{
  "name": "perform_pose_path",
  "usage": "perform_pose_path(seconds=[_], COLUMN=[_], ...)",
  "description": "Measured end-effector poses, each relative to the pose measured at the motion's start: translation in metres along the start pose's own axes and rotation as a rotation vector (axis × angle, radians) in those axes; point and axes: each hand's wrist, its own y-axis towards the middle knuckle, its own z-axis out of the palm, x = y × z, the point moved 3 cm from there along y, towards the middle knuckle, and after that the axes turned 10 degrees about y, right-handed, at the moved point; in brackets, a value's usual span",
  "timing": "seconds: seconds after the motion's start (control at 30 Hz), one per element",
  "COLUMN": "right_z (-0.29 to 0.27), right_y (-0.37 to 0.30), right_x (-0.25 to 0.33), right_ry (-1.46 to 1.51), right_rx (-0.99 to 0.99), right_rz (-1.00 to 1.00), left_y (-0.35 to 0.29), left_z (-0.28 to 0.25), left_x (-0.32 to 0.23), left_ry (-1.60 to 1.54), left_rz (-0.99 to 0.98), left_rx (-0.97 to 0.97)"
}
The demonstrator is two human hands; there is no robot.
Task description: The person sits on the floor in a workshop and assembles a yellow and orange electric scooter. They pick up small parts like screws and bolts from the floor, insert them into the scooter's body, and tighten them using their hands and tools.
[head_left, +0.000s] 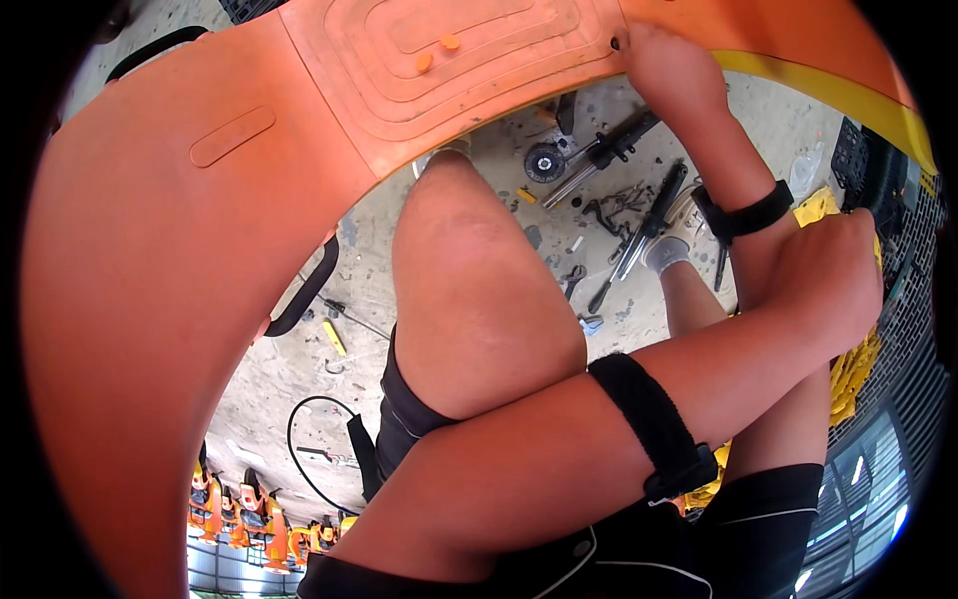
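A large curved orange plastic panel arches across the top and left side, with two small orange caps on its ridged section. At the panel's edge, beside a small dark hole, my right hand is closed, its fingertips mostly out of sight. Whatever it grips is too small or hidden to name. My left forearm crosses over my thigh to the right. There my left hand is curled like a fist close to my right forearm, and its fingers face away, hiding anything inside.
Beneath the panel, the stained concrete floor carries metal tubes, a small black wheel, scattered tools and a yellow-handled item. A black cable loops at left. Yellow pieces lie at right; orange vehicles stand behind.
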Motion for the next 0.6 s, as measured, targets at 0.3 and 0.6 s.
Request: perform_pose_path(seconds=[0.3,0.6], right_z=[-0.014,-0.009], right_y=[0.005,-0.007], right_x=[-0.002,-0.016], right_ry=[0.206,0.617], right_rx=[0.030,-0.150], right_rz=[0.267,0.222], left_y=[-0.001,-0.003], left_z=[0.001,0.004], left_x=[0.001,0.003], left_ry=[-0.052,-0.062], left_rz=[-0.031,-0.030], left_rx=[0.022,-0.001])
